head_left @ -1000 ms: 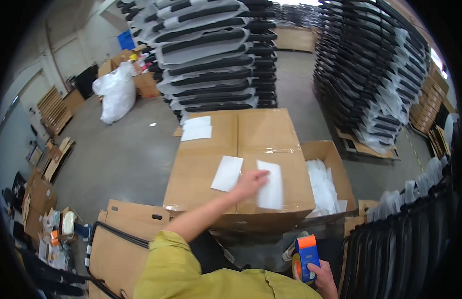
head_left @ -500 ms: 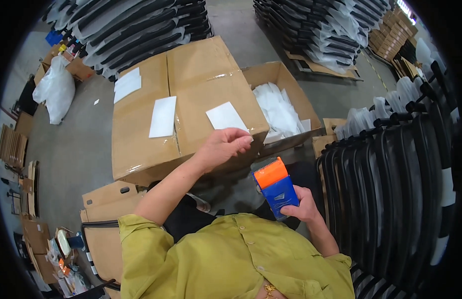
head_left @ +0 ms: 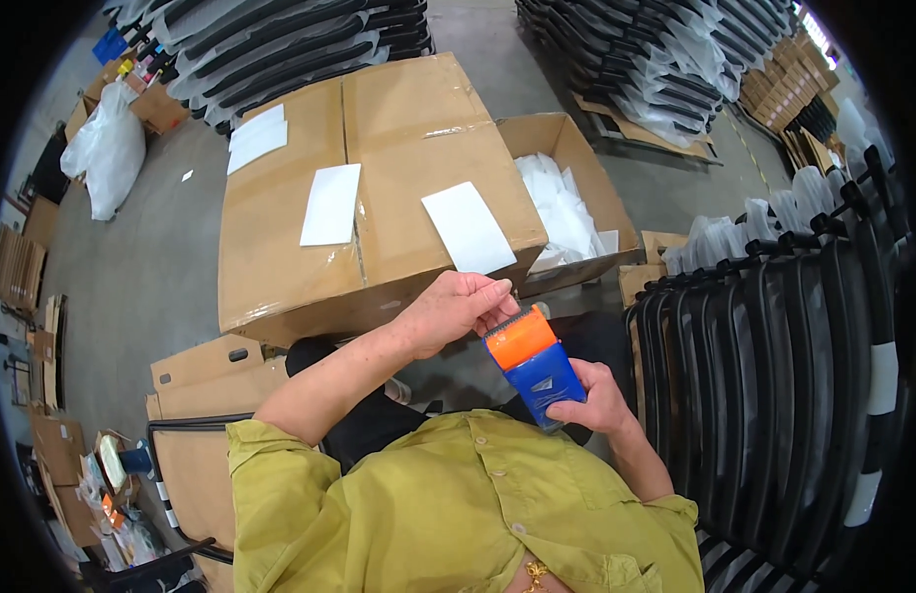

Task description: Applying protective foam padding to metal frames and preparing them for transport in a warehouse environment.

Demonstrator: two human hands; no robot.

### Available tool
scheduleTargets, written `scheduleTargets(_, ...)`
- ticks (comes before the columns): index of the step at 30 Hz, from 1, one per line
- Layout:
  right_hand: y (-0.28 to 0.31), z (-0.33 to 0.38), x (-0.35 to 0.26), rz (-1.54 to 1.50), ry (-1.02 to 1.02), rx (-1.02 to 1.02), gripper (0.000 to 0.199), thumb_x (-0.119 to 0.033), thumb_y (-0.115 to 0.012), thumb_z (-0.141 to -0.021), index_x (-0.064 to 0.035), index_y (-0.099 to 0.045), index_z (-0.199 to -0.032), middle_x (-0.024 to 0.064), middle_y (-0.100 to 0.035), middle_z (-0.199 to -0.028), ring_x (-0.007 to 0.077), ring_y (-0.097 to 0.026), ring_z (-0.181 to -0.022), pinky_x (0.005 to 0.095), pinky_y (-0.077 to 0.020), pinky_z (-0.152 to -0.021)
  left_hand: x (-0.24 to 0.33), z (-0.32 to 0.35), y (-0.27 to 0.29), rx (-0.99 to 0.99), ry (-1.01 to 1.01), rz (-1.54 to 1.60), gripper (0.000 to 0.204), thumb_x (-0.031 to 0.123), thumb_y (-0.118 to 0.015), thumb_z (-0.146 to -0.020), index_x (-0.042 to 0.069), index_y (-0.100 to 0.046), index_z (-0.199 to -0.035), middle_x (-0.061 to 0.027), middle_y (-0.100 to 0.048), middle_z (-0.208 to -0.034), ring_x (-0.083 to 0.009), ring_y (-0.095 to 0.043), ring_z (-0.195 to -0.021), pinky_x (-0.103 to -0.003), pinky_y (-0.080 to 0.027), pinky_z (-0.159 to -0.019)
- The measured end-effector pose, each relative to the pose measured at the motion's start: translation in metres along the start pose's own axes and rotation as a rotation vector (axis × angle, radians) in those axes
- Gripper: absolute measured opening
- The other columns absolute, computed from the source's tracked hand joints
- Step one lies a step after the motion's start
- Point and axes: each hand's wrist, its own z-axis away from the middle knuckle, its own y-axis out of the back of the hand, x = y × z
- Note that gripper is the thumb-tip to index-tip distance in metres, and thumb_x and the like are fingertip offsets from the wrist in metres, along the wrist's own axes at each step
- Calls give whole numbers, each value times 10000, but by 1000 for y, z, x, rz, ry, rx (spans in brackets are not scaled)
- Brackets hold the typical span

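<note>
A warehouse floor (head_left: 161, 267) stacked with black chair parts (head_left: 774, 395) surrounds a large closed carton (head_left: 379, 148) bearing white labels. A second ago the left hand (head_left: 458, 306) lay flat on the carton top; it has since come back to the orange-and-blue tape dispenser (head_left: 532, 361), suggesting the tape end is being freed. The right hand (head_left: 596, 395) has its grip closed on the dispenser body, the left fingertips pinching at its orange head.
</note>
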Motion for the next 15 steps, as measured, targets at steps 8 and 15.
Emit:
scheduleTargets(8, -7, -13, -5, -112, -118, 24, 401, -223, -698, -679, 31, -554, -955, 50, -599, -831, 77, -533, -731, 226, -440, -679, -4, -13, 23, 149, -100, -167, 195, 201, -605, -769, 8, -619, -750, -4, -563, -637, -60, -483, -573, -192, -404, -527)
scheduleTargets(15, 3, -4, 1, -112, -189, 46, 385, -245, -690, -689, 27, -566, -933, 48, -594, -837, 83, -532, -729, 233, -438, -669, 14, -60, 75, 474, -487, -698, 156, 186, -623, -744, 31, -630, -751, -55, -580, -688, -130, -540, -604, -256, -434, -551)
